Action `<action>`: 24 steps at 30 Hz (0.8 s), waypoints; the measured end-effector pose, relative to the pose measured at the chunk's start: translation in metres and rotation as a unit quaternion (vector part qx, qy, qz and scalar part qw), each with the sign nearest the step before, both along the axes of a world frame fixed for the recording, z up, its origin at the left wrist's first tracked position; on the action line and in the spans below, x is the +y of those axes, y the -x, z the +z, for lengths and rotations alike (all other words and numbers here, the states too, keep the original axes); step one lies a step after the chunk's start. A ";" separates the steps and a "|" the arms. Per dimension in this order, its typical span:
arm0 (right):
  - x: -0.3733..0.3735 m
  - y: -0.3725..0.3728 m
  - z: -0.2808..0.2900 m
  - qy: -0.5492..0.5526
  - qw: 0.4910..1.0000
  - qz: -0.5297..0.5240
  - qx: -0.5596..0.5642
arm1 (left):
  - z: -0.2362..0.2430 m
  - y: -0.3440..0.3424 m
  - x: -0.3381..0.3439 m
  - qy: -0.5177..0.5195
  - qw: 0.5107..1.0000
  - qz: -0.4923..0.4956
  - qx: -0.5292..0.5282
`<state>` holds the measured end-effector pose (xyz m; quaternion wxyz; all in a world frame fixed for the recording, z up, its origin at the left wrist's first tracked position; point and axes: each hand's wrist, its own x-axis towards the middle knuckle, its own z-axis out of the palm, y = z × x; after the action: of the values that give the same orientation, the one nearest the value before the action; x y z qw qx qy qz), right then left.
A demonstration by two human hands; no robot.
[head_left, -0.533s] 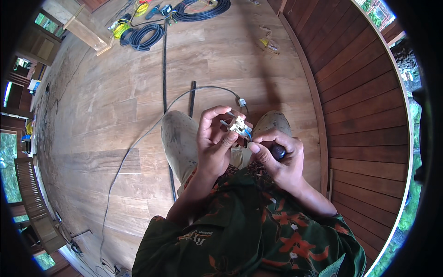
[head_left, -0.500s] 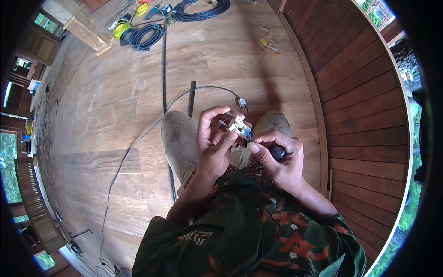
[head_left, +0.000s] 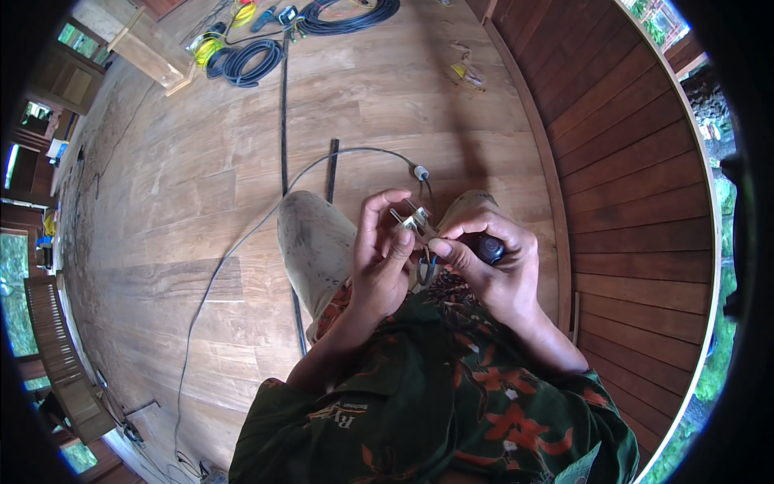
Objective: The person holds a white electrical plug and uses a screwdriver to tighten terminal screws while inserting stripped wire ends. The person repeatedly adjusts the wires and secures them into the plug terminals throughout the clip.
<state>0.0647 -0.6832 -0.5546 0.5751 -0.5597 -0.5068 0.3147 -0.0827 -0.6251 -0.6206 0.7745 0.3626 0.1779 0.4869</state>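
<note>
Over my lap, my left hand (head_left: 385,258) grips an opened electrical plug (head_left: 414,219) by its pale body, its two metal prongs pointing up and away from me. Thin wires, one of them blue, hang at its lower side. My right hand (head_left: 492,258) pinches the blue wire (head_left: 434,260) between thumb and forefinger, close beside the plug. A dark round-ended handle (head_left: 488,248), perhaps a screwdriver's, is tucked in the curled fingers of the same hand; its shaft is hidden. A white plug cover (head_left: 421,173) is threaded on the grey cable (head_left: 234,250) just beyond my hands.
The grey cable loops across the wooden floor (head_left: 161,234) on my left. Black cable coils (head_left: 256,63) and yellow wire (head_left: 210,52) lie at the far left. A dark strip (head_left: 333,171) rests ahead of my knees. The plank wall (head_left: 645,218) stands close on my right.
The plug has turned in my left hand, so its prongs now show more clearly. Both hands have shifted slightly to the right, the right one still pinching the wire.
</note>
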 end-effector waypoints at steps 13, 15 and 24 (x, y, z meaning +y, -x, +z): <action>-0.004 -0.017 -0.006 0.027 0.998 0.048 -0.013 | 0.013 0.004 -0.005 0.094 0.988 -0.122 -0.018; -0.002 -0.021 -0.008 -0.012 0.995 0.082 -0.049 | 0.017 0.008 -0.003 0.129 0.979 -0.151 -0.035; -0.001 -0.033 -0.009 0.006 0.993 0.114 0.021 | 0.029 0.013 -0.010 0.103 0.990 -0.091 0.007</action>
<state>0.0973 -0.6845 -0.5639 0.5426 -0.4949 -0.5537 0.3927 -0.0960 -0.6349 -0.5918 0.8474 0.2990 0.1993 0.3909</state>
